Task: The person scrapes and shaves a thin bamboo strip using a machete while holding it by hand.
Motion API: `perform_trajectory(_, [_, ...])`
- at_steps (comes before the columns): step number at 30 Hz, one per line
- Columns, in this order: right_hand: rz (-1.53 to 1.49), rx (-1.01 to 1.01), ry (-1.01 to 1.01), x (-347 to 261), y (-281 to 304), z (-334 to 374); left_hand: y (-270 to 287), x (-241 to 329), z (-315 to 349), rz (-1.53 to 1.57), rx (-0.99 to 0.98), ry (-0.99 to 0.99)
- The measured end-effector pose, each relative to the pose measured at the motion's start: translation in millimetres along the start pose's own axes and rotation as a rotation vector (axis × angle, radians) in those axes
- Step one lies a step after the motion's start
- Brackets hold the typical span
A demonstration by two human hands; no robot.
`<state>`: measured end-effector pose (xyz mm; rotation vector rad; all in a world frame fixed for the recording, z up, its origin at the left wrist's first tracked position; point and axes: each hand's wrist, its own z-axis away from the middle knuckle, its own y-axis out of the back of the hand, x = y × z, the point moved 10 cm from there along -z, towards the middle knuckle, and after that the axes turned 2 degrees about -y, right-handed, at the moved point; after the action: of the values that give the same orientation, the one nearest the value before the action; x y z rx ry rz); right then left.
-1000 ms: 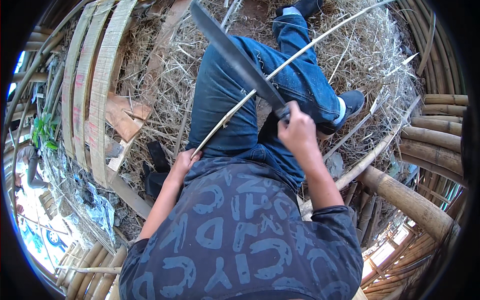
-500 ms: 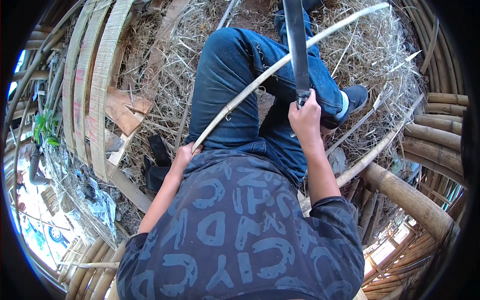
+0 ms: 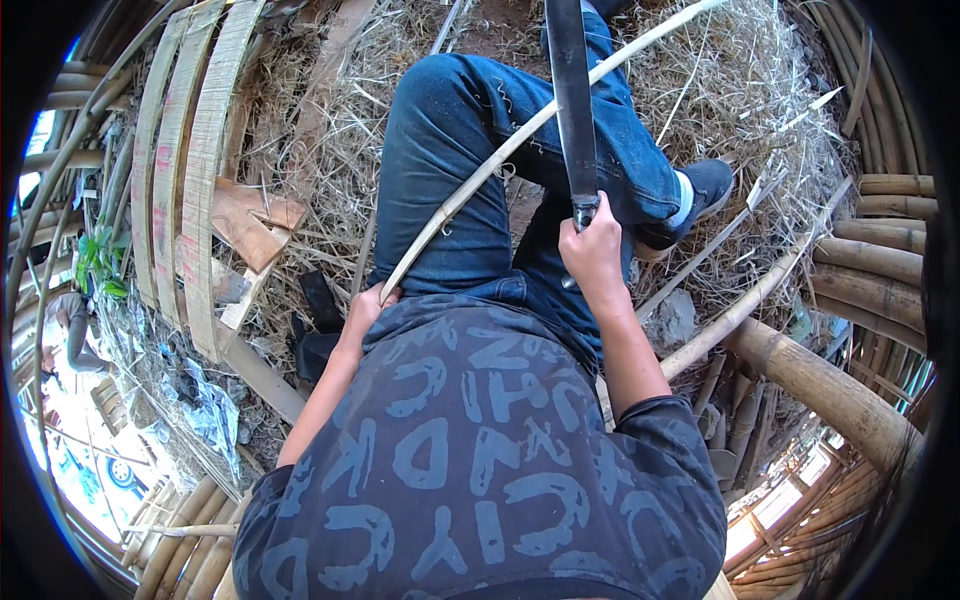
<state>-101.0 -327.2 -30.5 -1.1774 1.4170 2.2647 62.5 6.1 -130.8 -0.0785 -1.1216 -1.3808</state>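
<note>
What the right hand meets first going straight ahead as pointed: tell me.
Beyond the machete it grips, the right hand would probably meet the jeans leg; depth is unclear, so it might clear that and reach the pale strip.

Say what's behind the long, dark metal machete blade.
Behind the blade: a long, thin, pale wooden strip, visible on both sides, plus blue denim jeans. The strip's crossing section and denim directly behind are hidden; blade-strip contact unclear.

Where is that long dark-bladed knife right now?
In the head view, the long dark-bladed metal knife is near the top, just right of centre, held in the right grip and crossing in front of the long pale bamboo-like strip.
</note>
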Motion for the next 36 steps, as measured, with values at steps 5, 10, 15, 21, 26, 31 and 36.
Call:
perform_trajectory(5, [-0.023,-0.013,-0.006,1.1,1.6,5.3,-2.1,-7.3,-1.4,-0.057,-0.03,0.047])
perform_trajectory(10, [0.01,-0.121,0.006,6.8,-14.0,22.8,-1.0,-7.7,-1.4,-0.012,0.011,0.039])
perform_trajectory(15, [0.098,-0.151,0.093,-14.4,-21.1,29.3,-0.2,-0.4,-2.5,-0.016,0.037,-0.033])
perform_trajectory(21, [0.089,0.013,0.091,-23.1,28.5,-21.4,3.6,4.0,0.6,-0.032,0.076,-0.035])
perform_trajectory(26, [0.065,-0.121,0.145,-21.6,-9.4,-4.6,2.9,4.6,0.0,-0.032,0.074,-0.057])
perform_trajectory(31, [0.239,-0.26,0.236,-25.3,-41.9,30.6,5.2,11.6,1.0,0.02,0.058,-0.07])
perform_trajectory(36, [0.076,-0.212,0.162,-21.2,-28.9,15.1,2.1,4.1,-0.8,-0.012,0.043,-0.055])
